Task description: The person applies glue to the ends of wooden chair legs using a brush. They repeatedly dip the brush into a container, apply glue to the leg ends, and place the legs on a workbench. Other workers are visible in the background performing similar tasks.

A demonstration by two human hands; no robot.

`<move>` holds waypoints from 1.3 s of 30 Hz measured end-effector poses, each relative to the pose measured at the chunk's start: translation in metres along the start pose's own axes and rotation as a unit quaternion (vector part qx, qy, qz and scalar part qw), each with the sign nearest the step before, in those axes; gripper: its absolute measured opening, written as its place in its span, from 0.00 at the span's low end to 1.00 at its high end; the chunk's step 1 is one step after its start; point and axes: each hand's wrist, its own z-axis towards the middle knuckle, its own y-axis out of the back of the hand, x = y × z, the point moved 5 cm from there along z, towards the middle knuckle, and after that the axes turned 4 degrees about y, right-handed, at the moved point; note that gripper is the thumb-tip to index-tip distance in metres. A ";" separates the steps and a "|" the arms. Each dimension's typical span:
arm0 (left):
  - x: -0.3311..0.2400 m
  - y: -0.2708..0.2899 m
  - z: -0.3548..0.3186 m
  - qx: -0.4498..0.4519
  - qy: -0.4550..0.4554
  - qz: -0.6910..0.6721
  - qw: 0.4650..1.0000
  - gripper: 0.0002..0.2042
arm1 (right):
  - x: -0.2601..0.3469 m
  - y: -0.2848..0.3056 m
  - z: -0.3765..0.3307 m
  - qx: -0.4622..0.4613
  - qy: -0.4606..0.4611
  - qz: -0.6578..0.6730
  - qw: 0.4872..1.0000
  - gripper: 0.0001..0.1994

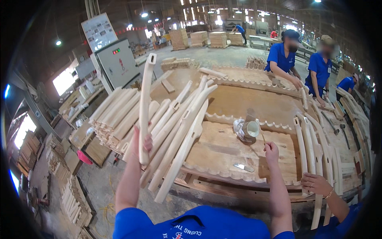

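Blue shirt (223,224) along the bottom edge; above it we see a left hand (142,143) closed round a pale wooden piece (145,95).
The piece rises from that grip left of centre, nearly upright and slightly tilted, smooth and gently bowed, a rounded slot near its top end; right of centre, we find the right hand (271,154) with fingers together on a thin stick (263,137), which reaches up beside a round, pale cup (252,128) with crumpled white wrapping (239,129) against its left side, while across the middle we see long, smooth slotted pieces (187,119) fanned over one another, scalloped wooden strips (223,118), grained boards (215,145) bearing a flat-bladed tool (243,167), and, lower right, another person's hand (317,184) on curved wooden lengths (318,155).
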 end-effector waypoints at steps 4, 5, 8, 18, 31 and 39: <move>0.055 -0.013 -0.029 0.111 0.029 -0.059 0.992 0.36 | -0.012 0.002 0.006 0.002 -0.026 0.067 0.997 0.06; 0.063 -0.016 -0.037 0.091 0.021 0.004 0.996 0.37 | -0.010 0.004 0.004 0.005 -0.041 0.079 0.996 0.06; 0.073 -0.036 -0.056 0.059 0.007 0.105 0.993 0.31 | 0.001 0.009 0.001 0.007 -0.026 0.109 0.994 0.05; 0.090 -0.151 -0.059 -0.081 0.128 0.815 0.559 0.32 | 0.026 0.045 -0.031 0.045 -0.068 0.196 0.977 0.05; 0.148 -0.125 -0.040 -0.085 0.060 0.883 0.458 0.32 | 0.024 0.057 -0.057 0.004 -0.028 0.153 0.988 0.06; 0.190 -0.121 -0.072 -0.168 0.062 0.905 0.386 0.31 | 0.017 0.047 -0.070 -0.021 0.005 0.189 0.982 0.06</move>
